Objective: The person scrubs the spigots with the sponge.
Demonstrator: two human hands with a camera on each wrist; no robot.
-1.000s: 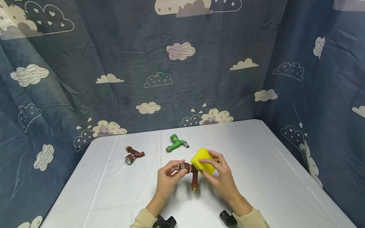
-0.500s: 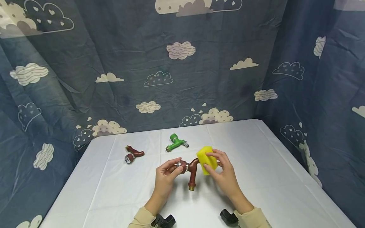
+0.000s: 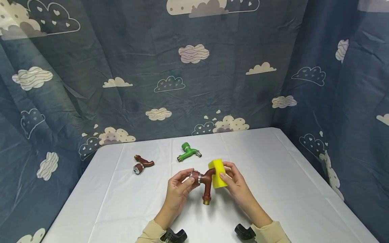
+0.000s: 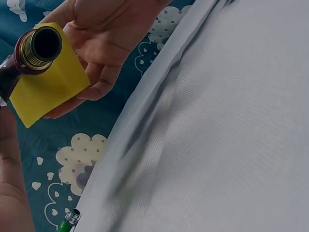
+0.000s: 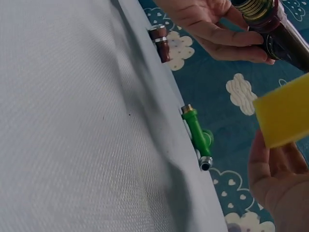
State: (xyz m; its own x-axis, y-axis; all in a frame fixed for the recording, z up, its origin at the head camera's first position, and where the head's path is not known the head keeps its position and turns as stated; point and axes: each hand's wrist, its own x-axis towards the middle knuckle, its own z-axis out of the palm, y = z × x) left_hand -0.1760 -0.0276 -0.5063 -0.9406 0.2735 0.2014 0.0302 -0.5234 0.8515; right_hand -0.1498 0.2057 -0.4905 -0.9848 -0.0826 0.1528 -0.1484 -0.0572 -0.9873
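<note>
A reddish-brown tap (image 3: pixel 207 180) with a brass threaded end is held above the table by my left hand (image 3: pixel 179 190), whose fingers and thumb pinch its ribbed knob at the left. My right hand (image 3: pixel 238 182) grips a yellow sponge (image 3: pixel 217 173), thumb on the near face and fingers behind. The sponge is against the tap's curved spout and hides the spout's end. In the left wrist view the tap's threaded end (image 4: pixel 41 47) stands in front of the sponge (image 4: pixel 50 89). The right wrist view shows the sponge (image 5: pixel 285 113) near the tap's body.
On the white-covered table (image 3: pixel 136 209) lie a second reddish-brown tap (image 3: pixel 143 164) at the left and a green tap (image 3: pixel 188 152) farther back. A dark blue cloud-patterned curtain (image 3: pixel 212 87) stands behind the table and along both sides.
The sponge has moved off the top of the tap's body and been turned upright at the spout. My right fingers have shifted behind it. The left hand keeps its grip on the knob.
</note>
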